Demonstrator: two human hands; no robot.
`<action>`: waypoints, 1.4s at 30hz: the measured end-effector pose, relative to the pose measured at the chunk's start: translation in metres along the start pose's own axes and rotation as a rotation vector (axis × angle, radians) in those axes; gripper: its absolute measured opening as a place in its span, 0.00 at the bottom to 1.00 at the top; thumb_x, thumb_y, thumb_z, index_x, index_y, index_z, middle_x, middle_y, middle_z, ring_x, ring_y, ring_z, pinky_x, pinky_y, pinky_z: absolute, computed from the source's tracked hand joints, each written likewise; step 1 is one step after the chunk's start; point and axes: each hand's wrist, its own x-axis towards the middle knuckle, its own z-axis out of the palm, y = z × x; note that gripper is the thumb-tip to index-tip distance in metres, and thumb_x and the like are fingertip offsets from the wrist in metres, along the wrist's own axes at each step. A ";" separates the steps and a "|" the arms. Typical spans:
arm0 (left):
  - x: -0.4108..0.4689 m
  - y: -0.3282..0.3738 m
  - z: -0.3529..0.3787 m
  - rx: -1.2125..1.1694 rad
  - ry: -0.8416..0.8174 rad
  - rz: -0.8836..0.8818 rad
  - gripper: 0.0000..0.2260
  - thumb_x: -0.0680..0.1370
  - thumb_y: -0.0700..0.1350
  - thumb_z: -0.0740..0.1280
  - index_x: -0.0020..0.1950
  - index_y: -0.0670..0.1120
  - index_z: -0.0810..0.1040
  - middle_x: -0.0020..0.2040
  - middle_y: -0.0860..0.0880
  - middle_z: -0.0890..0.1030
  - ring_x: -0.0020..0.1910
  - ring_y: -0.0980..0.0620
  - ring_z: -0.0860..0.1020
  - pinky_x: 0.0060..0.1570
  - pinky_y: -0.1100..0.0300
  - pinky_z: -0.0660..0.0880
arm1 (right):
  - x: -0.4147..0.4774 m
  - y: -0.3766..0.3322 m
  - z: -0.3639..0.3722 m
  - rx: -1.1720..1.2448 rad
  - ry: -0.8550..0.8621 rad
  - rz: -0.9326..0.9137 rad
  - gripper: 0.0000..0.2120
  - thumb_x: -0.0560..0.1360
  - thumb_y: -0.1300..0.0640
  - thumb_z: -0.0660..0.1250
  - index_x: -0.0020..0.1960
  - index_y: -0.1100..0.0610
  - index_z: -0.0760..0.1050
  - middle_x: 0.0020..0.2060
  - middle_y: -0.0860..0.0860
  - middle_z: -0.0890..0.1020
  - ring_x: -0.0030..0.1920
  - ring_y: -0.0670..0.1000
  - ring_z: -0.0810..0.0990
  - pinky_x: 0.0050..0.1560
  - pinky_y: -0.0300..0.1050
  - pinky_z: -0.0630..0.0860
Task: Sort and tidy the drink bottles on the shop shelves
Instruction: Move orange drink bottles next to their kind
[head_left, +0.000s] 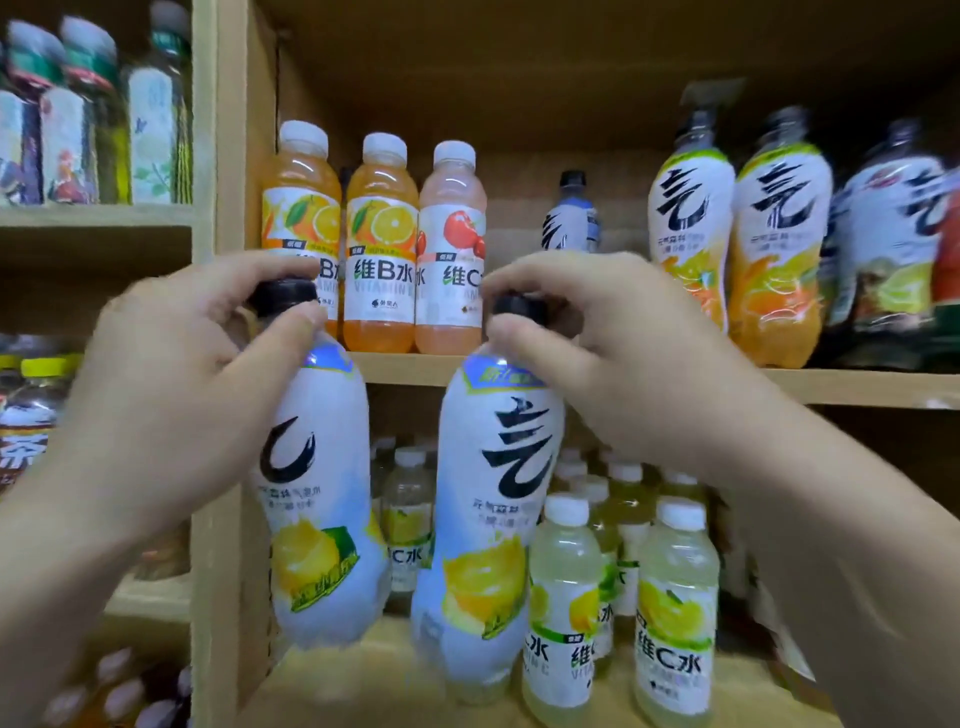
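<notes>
The left hand at 9 o'clock pinches the black cap of the left lemon bottle, and the right hand at 3 o'clock pinches the cap of the right lemon bottle likewise. The 2 white bottles hang upright, side by side and just apart, at 6 o'clock. Behind them, 3 vitamin bottles stand at 12 o'clock on the upper shelf, with pale yellow bottles at 5 o'clock
</notes>
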 end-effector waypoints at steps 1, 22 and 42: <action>0.007 0.006 0.002 -0.038 0.006 0.010 0.16 0.74 0.70 0.66 0.58 0.67 0.80 0.43 0.49 0.84 0.43 0.44 0.83 0.45 0.42 0.81 | 0.005 0.002 -0.016 -0.019 0.059 -0.005 0.12 0.80 0.48 0.67 0.62 0.46 0.81 0.51 0.41 0.83 0.51 0.40 0.79 0.52 0.39 0.74; 0.165 0.084 0.106 -0.018 0.077 0.101 0.10 0.78 0.48 0.68 0.55 0.46 0.85 0.46 0.51 0.81 0.51 0.47 0.80 0.48 0.56 0.74 | 0.155 0.088 -0.063 -0.457 0.082 0.164 0.14 0.84 0.52 0.61 0.66 0.52 0.78 0.62 0.55 0.81 0.62 0.59 0.78 0.62 0.55 0.76; 0.145 0.074 0.107 -0.017 0.022 0.048 0.08 0.79 0.46 0.68 0.53 0.47 0.86 0.45 0.51 0.82 0.49 0.48 0.80 0.49 0.53 0.79 | 0.087 0.111 -0.048 -0.928 -0.153 0.015 0.52 0.66 0.19 0.61 0.81 0.38 0.45 0.79 0.57 0.61 0.82 0.62 0.49 0.78 0.68 0.43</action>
